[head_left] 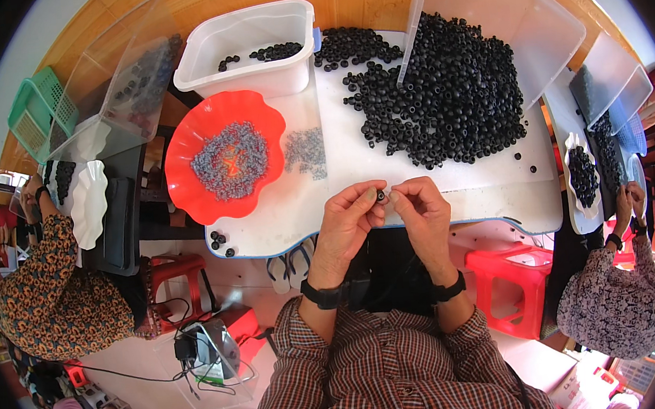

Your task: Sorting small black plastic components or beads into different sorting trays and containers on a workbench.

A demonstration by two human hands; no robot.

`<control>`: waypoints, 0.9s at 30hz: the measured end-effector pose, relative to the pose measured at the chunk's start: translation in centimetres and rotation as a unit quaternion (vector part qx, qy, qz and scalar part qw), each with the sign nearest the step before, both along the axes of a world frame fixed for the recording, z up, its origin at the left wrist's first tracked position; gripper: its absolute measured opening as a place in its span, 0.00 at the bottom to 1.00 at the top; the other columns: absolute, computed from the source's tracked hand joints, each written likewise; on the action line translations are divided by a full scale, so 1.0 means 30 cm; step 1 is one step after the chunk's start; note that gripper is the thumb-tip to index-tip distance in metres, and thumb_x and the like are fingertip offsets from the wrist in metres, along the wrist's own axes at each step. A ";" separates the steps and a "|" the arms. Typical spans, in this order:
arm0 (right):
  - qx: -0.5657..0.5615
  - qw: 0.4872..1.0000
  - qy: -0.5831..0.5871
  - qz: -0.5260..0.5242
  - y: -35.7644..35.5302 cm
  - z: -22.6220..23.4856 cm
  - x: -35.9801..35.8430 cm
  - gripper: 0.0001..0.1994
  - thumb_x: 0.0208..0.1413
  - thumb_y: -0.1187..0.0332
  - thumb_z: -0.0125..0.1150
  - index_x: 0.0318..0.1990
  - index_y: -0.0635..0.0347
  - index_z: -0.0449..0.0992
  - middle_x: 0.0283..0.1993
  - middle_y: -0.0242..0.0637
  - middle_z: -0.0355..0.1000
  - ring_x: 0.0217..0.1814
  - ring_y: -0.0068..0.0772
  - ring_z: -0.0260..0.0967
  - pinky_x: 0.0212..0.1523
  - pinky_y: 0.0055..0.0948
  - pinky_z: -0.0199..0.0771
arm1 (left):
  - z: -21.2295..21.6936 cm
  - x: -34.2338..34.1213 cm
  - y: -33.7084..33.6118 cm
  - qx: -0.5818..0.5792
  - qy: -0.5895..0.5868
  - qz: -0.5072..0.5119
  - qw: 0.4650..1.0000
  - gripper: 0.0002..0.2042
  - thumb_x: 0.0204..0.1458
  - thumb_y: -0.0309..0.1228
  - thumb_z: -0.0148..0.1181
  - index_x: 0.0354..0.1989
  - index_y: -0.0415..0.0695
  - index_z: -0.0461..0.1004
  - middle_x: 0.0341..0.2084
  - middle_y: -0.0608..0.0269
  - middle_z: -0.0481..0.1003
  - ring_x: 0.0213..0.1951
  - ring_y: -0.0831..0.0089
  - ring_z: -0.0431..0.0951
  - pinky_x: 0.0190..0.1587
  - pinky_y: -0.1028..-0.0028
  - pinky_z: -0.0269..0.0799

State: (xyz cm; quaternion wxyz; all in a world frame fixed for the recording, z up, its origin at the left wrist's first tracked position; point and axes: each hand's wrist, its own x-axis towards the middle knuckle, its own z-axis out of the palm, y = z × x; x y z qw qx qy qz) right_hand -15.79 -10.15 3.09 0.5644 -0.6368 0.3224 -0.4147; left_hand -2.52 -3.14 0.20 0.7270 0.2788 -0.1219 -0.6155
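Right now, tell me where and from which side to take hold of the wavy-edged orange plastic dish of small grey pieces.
Probably grip the wavy-edged orange plastic dish at its fluted rim on the near edge, coming from the left hand side. The rim flares outward and is bare, while the grey pieces fill its middle.

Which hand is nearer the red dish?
Left. The left hand sits just right of the red dish, pinching a black ring. The right hand is farther right, on the ring's other side.
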 end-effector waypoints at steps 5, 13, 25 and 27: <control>-0.185 0.972 0.125 -0.075 -0.070 -0.003 0.042 0.06 0.55 0.80 0.61 0.39 0.64 0.76 0.36 0.36 0.69 0.31 0.24 0.71 0.30 0.22 0.70 | 0.008 0.002 0.001 0.010 0.017 0.020 1.000 0.12 0.61 0.29 0.55 0.49 0.35 0.75 0.32 0.61 0.78 0.28 0.80 0.76 0.31 0.81 0.75; -0.325 0.881 0.320 -0.121 -0.132 -0.035 0.114 0.09 0.54 0.76 0.56 0.40 0.56 0.78 0.39 0.35 0.69 0.36 0.41 0.72 0.31 0.36 0.73 | 0.000 0.000 0.001 0.007 0.042 0.031 0.999 0.12 0.60 0.27 0.55 0.49 0.33 0.74 0.33 0.59 0.77 0.30 0.77 0.75 0.32 0.80 0.72; -0.411 0.851 0.307 -0.108 -0.153 -0.033 0.125 0.05 0.46 0.76 0.59 0.33 0.58 0.75 0.36 0.34 0.70 0.37 0.38 0.72 0.31 0.35 0.74 | -0.013 -0.003 -0.005 -0.008 0.040 0.033 0.999 0.12 0.61 0.27 0.54 0.50 0.33 0.74 0.34 0.58 0.78 0.30 0.76 0.76 0.32 0.79 0.73; -0.401 0.858 0.303 -0.105 -0.153 -0.039 0.126 0.05 0.48 0.76 0.59 0.33 0.58 0.75 0.35 0.34 0.70 0.37 0.39 0.72 0.31 0.35 0.74 | -0.014 -0.003 -0.003 -0.009 0.038 0.036 0.999 0.12 0.61 0.27 0.54 0.50 0.33 0.74 0.34 0.58 0.78 0.30 0.76 0.76 0.32 0.79 0.73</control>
